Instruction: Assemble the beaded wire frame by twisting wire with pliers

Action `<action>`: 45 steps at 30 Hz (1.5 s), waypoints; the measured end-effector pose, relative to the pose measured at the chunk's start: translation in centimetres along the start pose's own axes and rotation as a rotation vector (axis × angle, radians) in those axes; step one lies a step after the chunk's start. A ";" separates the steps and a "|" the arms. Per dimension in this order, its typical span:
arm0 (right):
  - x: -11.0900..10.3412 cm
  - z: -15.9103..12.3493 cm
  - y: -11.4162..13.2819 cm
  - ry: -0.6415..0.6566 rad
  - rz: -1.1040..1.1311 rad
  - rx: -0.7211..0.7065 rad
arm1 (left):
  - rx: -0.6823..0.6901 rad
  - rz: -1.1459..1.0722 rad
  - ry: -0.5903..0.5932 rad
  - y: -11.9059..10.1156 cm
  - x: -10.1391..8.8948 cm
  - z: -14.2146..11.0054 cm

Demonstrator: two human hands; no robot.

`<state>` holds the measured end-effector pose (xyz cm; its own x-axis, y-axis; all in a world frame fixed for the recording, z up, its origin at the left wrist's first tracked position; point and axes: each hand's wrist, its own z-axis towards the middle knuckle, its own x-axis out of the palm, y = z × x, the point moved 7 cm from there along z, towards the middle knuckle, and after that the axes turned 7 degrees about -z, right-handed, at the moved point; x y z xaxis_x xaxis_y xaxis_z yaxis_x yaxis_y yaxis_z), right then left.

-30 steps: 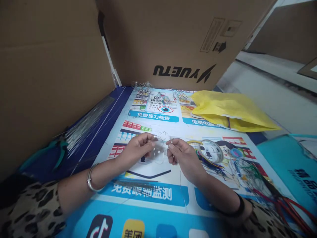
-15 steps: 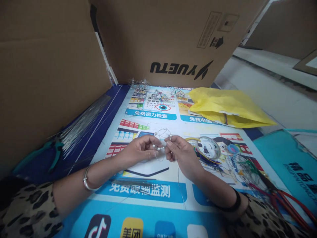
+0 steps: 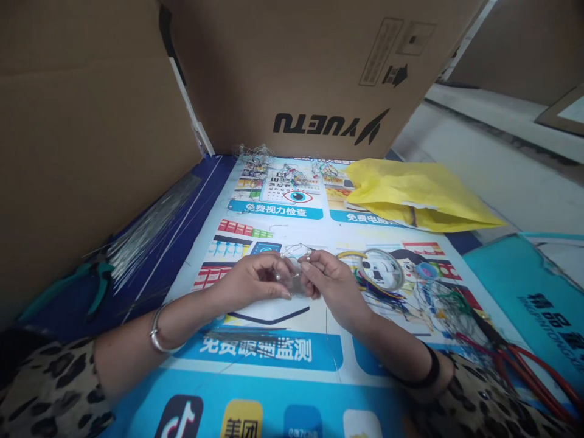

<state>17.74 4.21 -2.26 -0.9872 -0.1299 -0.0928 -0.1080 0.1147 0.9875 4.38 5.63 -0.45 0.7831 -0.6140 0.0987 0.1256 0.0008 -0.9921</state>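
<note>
**At the centre of the worktop, both hands pinch one beaded wire loop**

On the printed sheet [image 3: 292,328] covering the worktop, our left hand [image 3: 246,277] and right hand [image 3: 331,277] face each other, the beaded wire loop [image 3: 299,247] between them. Each grip is narrow, thumb and fingers closed on the wire; a white bead [image 3: 278,277] shows at our left fingers. We do best to steady the loop with one hand and make small bends with the other, pinching close to the beads; hard pulling could kink such thin wire. Keeping the strands apart should help against snags. From our hands, the coiled wire [image 3: 403,278] lies at three o'clock, the scissors [image 3: 524,365] at four, the pliers [image 3: 104,283] at nine, the straight wires [image 3: 150,222] at ten.
</note>
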 end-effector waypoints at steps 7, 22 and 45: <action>0.4 -0.2 0.3 0.065 -0.009 -0.039 | -0.149 -0.048 -0.204 0.4 -1.2 -0.3; 0.4 -0.4 0.6 0.080 0.090 -0.066 | -0.124 -0.087 -0.311 0.8 -2.1 0.0; 0.3 -0.2 0.6 0.037 -0.107 -0.055 | -0.124 0.021 -0.234 0.7 -0.8 -0.2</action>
<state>17.45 4.04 -1.66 -0.9653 -0.1747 -0.1941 -0.2045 0.0438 0.9779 3.77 5.98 -1.21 0.9061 -0.4157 0.0791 0.0437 -0.0940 -0.9946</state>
